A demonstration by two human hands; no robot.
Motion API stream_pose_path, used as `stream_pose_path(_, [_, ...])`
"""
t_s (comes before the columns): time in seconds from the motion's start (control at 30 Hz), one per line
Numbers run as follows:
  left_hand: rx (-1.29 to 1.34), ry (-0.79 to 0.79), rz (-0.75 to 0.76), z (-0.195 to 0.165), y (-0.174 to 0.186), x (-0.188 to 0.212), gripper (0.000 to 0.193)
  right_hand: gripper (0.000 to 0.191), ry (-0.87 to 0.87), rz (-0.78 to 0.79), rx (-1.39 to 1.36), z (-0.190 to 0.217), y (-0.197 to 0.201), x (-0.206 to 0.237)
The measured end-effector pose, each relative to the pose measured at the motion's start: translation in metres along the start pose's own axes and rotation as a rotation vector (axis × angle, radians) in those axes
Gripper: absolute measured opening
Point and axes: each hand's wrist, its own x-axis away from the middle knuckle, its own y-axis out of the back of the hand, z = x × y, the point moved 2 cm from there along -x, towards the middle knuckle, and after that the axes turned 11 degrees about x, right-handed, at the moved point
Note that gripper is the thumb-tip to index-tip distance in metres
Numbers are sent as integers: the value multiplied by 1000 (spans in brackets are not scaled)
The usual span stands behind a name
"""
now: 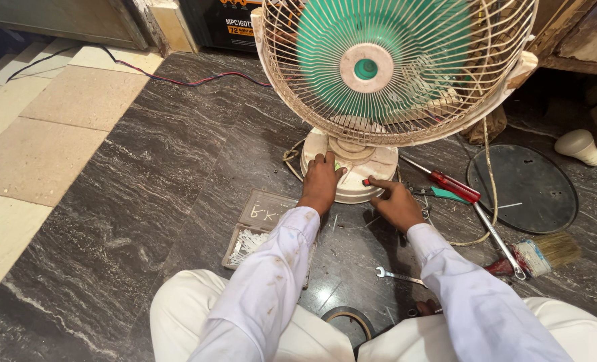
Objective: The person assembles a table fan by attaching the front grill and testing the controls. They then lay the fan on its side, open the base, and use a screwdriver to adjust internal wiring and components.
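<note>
A table fan with a cream wire cage (pixel 405 100) and green blades (pixel 379 47) stands on its round cream base (pixel 379 167) on the dark marble floor. My left hand (pixel 322 182) rests flat on the left side of the base, fingers over a green button. My right hand (pixel 397 203) touches the front of the base, its forefinger on a small red button. Both sleeves are white. The blades look blurred inside the cage.
A red-handled screwdriver (pixel 452 186) and a teal-handled tool (pixel 446 194) lie right of the base. A small spanner (pixel 395 275), a brush (pixel 543 253), a round black plate (pixel 523 188), a white bulb (pixel 580 146), a clear parts box (pixel 258 228) and loose cords lie around.
</note>
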Motion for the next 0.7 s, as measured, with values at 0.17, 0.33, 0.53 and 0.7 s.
stream_pose_path(0.17, [17, 12, 9, -2, 3, 0, 47, 57, -4, 26, -31, 0, 0, -2])
stream_pose_path(0.33, [21, 21, 17, -2, 5, 1, 47, 55, -9, 48, -51, 2, 0, -2])
stream_pose_path(0.53, [19, -5, -5, -1, 3, 2, 47, 56, 29, 26, -47, 0, -1, -4])
stream_pose_path(0.7, [14, 8, 2, 1, 2, 0, 46, 58, 27, 18, -34, -2, -3, -6])
